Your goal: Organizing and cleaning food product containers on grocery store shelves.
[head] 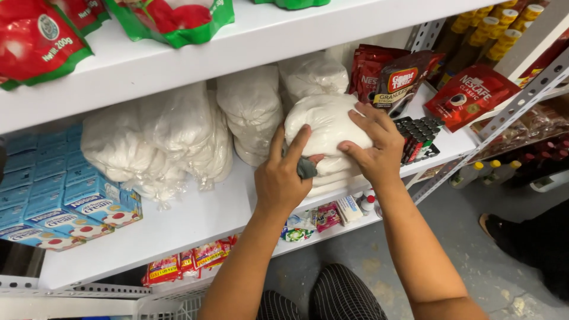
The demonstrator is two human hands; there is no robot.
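My right hand is spread flat over the top right of a white bag of powder, fingers wide, palm pressing on it, not closed around it. My left hand is on the bag's left side: fingers up against the plastic, and a small grey cloth pinched between thumb and palm. So left is closed on the cloth and touching the bag at once.

The bag sits on top of a short stack of the same white bags, at the front edge of the middle white shelf.

Behind it, more white bags stand toward the back of the shelf. Further left, a lumpy pile of clear-wrapped white bags, then blue cartons stacked at the far left.

Just right of my right hand: a block of small dark packs, touching or nearly touching the stack, I can't tell which. Behind those, red and brown pouches, and a red pouch lying further right.

Shelf above holds red-and-green bags. Shelf below has small packets and red sachets along its front. Yellow-capped bottles are at top right. Grey floor is below.
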